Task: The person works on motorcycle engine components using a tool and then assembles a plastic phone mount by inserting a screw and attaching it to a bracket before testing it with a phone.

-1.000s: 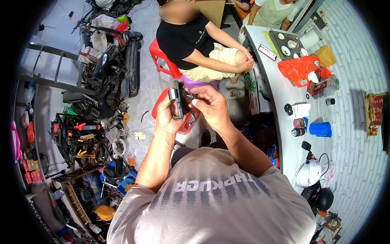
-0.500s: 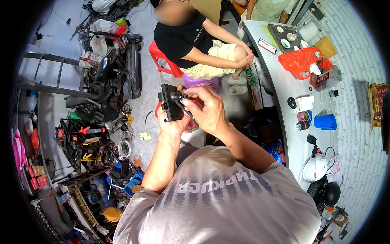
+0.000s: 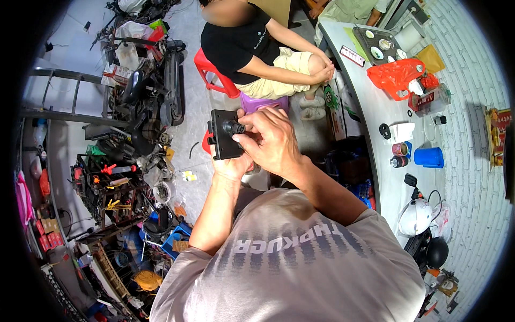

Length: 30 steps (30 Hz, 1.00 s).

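Cluttered workshop seen from above: grey concrete floor (image 3: 196,115), with a dark parked motorcycle (image 3: 147,88) at far left and a black rack of red- and yellow-handled tools (image 3: 110,185) nearer on the left. Along the right, a long pale worktop (image 3: 375,155) against a white brick wall, carrying a crumpled orange plastic bag (image 3: 397,75), a blue plastic cup (image 3: 429,157) and, nearer, a white helmet (image 3: 416,216). Far centre, a seated person in a black shirt (image 3: 236,40) on a red plastic stool (image 3: 212,72), arms folded on the knees. At centre, raised above the floor and well apart from the worktop, a flat black rectangular plastic holder with a round knob on its face (image 3: 224,134). Left hand (image 3: 233,163) beneath and behind the holder, grip wrapped about its near edge and bearing it. Right hand (image 3: 271,142) just right of the holder, thumb and fingertips pressed together on the round knob. Grey printed T-shirt (image 3: 300,268) filling the near foreground.
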Each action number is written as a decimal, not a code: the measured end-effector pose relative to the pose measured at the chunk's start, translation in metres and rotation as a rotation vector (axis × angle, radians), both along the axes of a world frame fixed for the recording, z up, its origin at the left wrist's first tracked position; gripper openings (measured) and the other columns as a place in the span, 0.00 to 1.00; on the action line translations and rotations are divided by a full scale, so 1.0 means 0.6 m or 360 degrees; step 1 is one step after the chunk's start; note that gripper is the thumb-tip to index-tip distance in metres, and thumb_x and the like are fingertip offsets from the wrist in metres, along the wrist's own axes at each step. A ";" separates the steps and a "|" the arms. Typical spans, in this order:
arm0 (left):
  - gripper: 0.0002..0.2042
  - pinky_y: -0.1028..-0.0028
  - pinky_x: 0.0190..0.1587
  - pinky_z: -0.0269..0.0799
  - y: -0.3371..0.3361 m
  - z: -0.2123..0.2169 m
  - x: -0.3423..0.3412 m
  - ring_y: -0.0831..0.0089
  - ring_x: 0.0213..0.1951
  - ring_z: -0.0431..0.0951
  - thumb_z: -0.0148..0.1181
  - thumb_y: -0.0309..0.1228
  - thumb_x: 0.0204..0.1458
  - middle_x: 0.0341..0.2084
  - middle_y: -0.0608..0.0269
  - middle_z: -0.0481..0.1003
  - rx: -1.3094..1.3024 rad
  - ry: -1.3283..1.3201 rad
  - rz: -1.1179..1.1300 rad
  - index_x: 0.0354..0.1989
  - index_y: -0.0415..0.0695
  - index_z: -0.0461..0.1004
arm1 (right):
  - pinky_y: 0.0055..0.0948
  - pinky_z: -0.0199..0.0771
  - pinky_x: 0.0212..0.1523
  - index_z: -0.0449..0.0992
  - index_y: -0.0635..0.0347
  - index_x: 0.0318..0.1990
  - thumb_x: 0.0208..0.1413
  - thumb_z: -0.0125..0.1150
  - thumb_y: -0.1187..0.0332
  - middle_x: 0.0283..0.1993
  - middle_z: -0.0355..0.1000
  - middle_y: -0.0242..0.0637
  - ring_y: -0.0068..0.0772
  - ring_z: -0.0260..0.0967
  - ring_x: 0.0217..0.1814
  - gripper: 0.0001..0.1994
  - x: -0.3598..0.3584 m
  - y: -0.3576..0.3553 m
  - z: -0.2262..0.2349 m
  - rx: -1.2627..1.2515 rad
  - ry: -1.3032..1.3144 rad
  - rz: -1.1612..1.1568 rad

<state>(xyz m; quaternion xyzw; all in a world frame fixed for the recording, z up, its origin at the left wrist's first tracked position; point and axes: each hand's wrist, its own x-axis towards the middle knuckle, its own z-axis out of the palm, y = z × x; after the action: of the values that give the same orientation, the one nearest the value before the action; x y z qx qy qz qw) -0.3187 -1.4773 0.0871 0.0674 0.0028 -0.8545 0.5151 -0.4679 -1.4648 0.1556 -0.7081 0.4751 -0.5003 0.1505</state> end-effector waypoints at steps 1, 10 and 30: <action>0.24 0.55 0.67 0.69 0.000 -0.002 0.001 0.58 0.58 0.76 0.55 0.44 0.63 0.57 0.54 0.77 0.0008 -0.0008 -0.0001 0.61 0.40 0.73 | 0.43 0.69 0.42 0.77 0.57 0.40 0.45 0.75 0.69 0.31 0.74 0.35 0.44 0.72 0.37 0.15 -0.001 0.001 0.002 0.0015 0.0020 -0.0002; 0.23 0.56 0.67 0.69 -0.001 -0.016 0.003 0.59 0.59 0.75 0.56 0.41 0.62 0.57 0.55 0.76 0.0040 -0.0037 0.0064 0.62 0.40 0.72 | 0.44 0.70 0.44 0.78 0.57 0.41 0.45 0.74 0.69 0.35 0.73 0.37 0.45 0.71 0.41 0.15 0.000 -0.003 0.005 0.0003 0.0030 -0.0014; 0.23 0.61 0.27 0.68 0.013 0.097 0.036 0.61 0.33 0.75 0.51 0.44 0.67 0.37 0.57 0.76 -0.0157 -0.0436 0.0273 0.63 0.41 0.67 | 0.33 0.74 0.58 0.73 0.62 0.51 0.59 0.59 0.80 0.55 0.75 0.45 0.30 0.75 0.52 0.13 -0.041 0.012 -0.033 0.0952 -0.1850 0.0879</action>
<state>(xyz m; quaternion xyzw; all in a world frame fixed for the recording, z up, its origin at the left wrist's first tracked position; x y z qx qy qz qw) -0.2973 -1.4695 0.1451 0.1572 -0.1036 -0.7892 0.5845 -0.4928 -1.4574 0.1356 -0.3493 0.2379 -0.5889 0.6889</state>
